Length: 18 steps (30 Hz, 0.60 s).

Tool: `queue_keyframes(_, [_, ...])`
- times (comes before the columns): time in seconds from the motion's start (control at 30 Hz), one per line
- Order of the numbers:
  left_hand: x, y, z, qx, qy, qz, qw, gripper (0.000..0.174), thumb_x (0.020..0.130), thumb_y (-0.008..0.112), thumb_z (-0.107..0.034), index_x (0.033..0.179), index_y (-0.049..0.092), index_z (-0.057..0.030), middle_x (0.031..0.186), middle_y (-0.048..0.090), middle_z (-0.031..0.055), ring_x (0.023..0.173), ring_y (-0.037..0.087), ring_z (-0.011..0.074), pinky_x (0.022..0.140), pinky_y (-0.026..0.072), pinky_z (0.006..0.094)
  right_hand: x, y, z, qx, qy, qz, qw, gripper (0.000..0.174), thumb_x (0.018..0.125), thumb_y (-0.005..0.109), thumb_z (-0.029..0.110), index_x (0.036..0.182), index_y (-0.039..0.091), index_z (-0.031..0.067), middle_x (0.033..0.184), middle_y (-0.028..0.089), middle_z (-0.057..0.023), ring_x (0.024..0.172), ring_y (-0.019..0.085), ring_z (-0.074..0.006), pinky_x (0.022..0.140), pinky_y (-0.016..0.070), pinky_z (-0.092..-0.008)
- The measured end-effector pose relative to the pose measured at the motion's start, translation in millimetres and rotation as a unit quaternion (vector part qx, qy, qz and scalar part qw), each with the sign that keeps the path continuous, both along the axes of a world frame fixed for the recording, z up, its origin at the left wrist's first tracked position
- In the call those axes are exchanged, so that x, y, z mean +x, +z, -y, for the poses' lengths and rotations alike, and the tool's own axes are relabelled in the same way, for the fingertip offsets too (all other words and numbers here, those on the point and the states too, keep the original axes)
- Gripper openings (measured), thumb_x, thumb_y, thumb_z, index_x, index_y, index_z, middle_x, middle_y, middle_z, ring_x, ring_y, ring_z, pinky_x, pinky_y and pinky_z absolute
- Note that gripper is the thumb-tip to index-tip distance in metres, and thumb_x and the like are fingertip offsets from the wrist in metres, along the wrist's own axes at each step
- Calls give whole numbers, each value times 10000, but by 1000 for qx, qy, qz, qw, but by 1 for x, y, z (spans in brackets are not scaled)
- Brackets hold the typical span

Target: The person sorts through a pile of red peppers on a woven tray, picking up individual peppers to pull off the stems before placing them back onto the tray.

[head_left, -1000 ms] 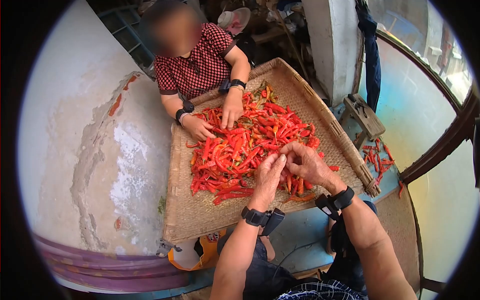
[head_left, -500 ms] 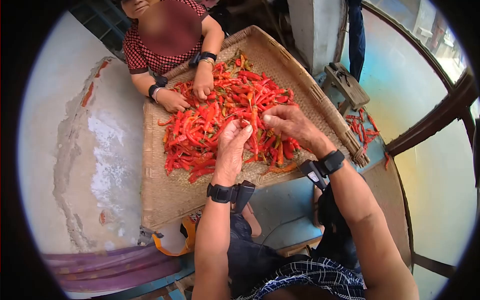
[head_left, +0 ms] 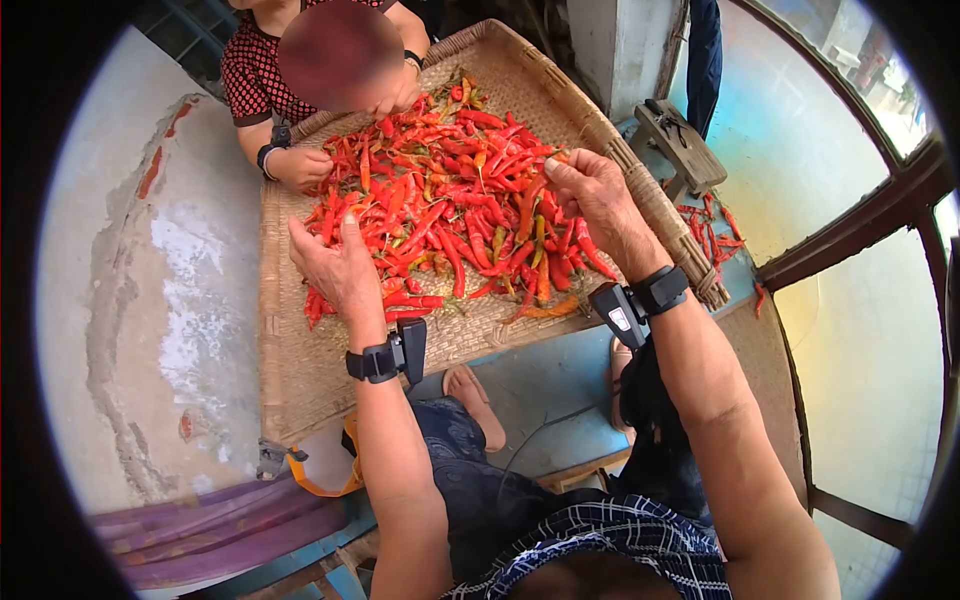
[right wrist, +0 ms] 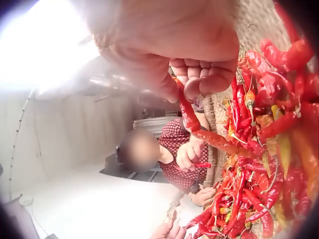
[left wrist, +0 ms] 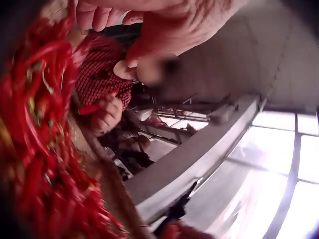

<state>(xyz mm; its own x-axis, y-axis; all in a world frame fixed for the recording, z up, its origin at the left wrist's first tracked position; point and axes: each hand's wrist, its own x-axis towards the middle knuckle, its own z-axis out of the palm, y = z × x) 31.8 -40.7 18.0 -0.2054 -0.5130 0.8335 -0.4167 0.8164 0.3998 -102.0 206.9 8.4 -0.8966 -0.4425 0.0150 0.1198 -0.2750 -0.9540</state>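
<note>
Red chili peppers [head_left: 400, 200] lie heaped in a shallow woven tray [head_left: 285, 370], a few of them orange or green. My left hand [head_left: 345, 270] hovers over the pile's left side, fingers spread and thumb apart, holding nothing; the left wrist view shows the same loose hand [left wrist: 174, 25]. Over the right side, my right hand [head_left: 605, 210] pinches a red pepper between thumb and fingers. In the right wrist view the pepper [right wrist: 187, 112] hangs from the fingertips of this hand [right wrist: 169, 55]. Whether its lower end touches the peppers behind is unclear.
Across the tray a person in a red patterned shirt [head_left: 250, 75] has both hands at its far edge, one holding a red pepper [left wrist: 89, 108]. A wooden stool [head_left: 685, 150] and fallen peppers [head_left: 720, 235] are at the right; a cracked wall [head_left: 150, 280] stands left.
My hands, close together a second ago, have separated. The left has moved left and opened; the right has moved up and right. The head view has shifted, and the other person's hands have moved apart.
</note>
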Motion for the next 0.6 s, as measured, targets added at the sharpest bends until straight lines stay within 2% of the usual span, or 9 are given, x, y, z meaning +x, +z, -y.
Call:
queue_keyframes(0.03, [2, 7, -7, 0, 0, 0, 1000, 449, 896, 622, -235, 1253, 495, 5, 1000, 614, 99, 806, 591, 179, 745, 493, 327, 1, 0, 1, 17, 19, -7, 1000, 206, 883, 645, 190, 749, 544, 71, 681, 559, 5, 549, 471, -58, 481, 388, -212])
queue_keyframes(0.1, [2, 16, -34, 197, -298, 51, 932, 440, 891, 622, -258, 1228, 529, 10, 1059, 620, 145, 824, 606, 197, 766, 491, 327, 7, 3, 6, 20, 37, -23, 999, 202, 885, 644, 193, 755, 552, 69, 681, 560, 8, 551, 473, -56, 483, 387, -210])
queue_keyframes(0.17, [-1, 10, -67, 294, -402, 130, 857, 428, 881, 628, -266, 1215, 552, -10, 1058, 628, 150, 856, 614, 221, 776, 490, 329, 14, 6, 10, 19, 76, -37, 996, 182, 889, 642, 197, 790, 581, 56, 680, 564, 16, 555, 484, -50, 482, 387, -208])
queue_keyframes(0.23, [-7, -5, -87, 248, -423, 178, 853, 416, 878, 629, -262, 1206, 557, -16, 1026, 643, 152, 927, 599, 257, 801, 478, 353, 17, 6, 14, 20, 93, -47, 994, 175, 888, 644, 195, 800, 589, 54, 680, 566, 15, 559, 490, -49, 484, 391, -207])
queue_keyframes(0.27, [-8, -5, -93, 225, -436, 186, 851, 352, 888, 616, -248, 1141, 584, -5, 932, 665, 134, 824, 619, 264, 729, 487, 357, 17, 6, 15, 20, 108, -58, 992, 169, 887, 646, 193, 810, 597, 51, 680, 568, 14, 563, 496, -47, 486, 395, -207])
queue_keyframes(0.4, [-9, 8, -85, 314, -438, 209, 816, 233, 915, 584, -227, 976, 614, -4, 735, 654, 59, 556, 546, 136, 527, 434, 294, 16, 12, 10, -11, 111, -35, 993, 171, 886, 648, 189, 948, 620, 32, 699, 583, 22, 571, 501, -44, 495, 407, -205])
queue_keyframes(0.47, [-2, 25, -70, 370, -387, 148, 832, 227, 944, 554, -214, 1051, 609, -22, 787, 650, 23, 687, 583, 58, 596, 450, 208, 0, 2, 3, 39, 50, -49, 997, 223, 884, 644, 187, 1027, 618, 19, 712, 596, 19, 594, 519, -49, 535, 441, -211])
queue_keyframes(0.53, [0, 17, -34, 337, -345, 25, 875, 217, 933, 567, -222, 1000, 620, -22, 700, 605, 2, 574, 485, 48, 514, 400, 228, -30, -29, 0, 188, -12, -224, 956, 243, 853, 631, 128, 1078, 609, 40, 722, 634, -36, 613, 602, -164, 576, 494, -296])
queue_keyframes(0.6, [10, 10, 1, 272, -267, -44, 923, 297, 911, 592, -230, 1087, 593, 10, 839, 612, 58, 760, 567, 105, 630, 464, 259, -32, -45, 0, 267, -45, -334, 903, 262, 826, 619, 98, 1085, 614, 60, 785, 648, -75, 680, 626, -238, 625, 508, -349])
